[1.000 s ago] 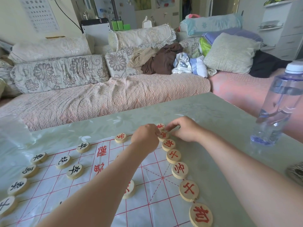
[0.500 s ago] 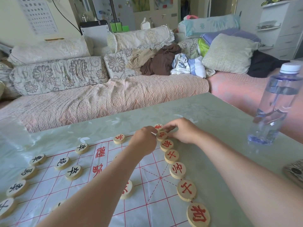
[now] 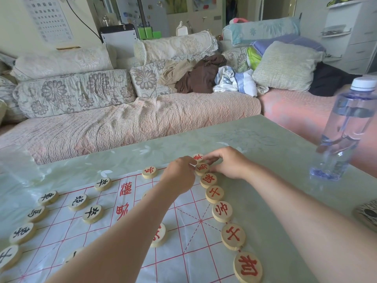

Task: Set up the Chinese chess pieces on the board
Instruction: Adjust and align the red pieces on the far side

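Left hand pinches red 馬 piece; right hand pinches red 車 piece (the row's 2 farthest).

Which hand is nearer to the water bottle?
Right. The right hand is at the far end of the red row, with bare table between it and the water bottle; the left hand is beside it, on the side away from the bottle.
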Tool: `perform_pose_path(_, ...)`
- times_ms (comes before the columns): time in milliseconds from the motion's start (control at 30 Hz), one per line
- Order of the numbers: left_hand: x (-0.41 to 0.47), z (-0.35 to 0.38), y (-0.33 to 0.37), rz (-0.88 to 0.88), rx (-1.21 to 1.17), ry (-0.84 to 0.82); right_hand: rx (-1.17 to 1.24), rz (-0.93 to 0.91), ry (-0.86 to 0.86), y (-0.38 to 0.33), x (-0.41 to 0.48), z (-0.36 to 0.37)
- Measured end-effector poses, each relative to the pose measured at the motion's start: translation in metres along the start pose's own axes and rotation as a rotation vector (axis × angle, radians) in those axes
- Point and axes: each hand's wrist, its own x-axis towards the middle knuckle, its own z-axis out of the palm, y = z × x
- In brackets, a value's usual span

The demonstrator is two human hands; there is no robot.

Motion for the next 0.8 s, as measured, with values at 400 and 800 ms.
perform_pose_path(400, -0.013, 0.0, -0.001, 0.137, 0.121, 0.064, -0.059, 0.024, 0.022, -0.007, -0.017, -0.012)
perform_pose_path(800, -0.038, 0.006, 0.016, -0.037, 0.073, 0.029, -0.104, 0.015, -0.057, -0.011, -0.051, -0.014)
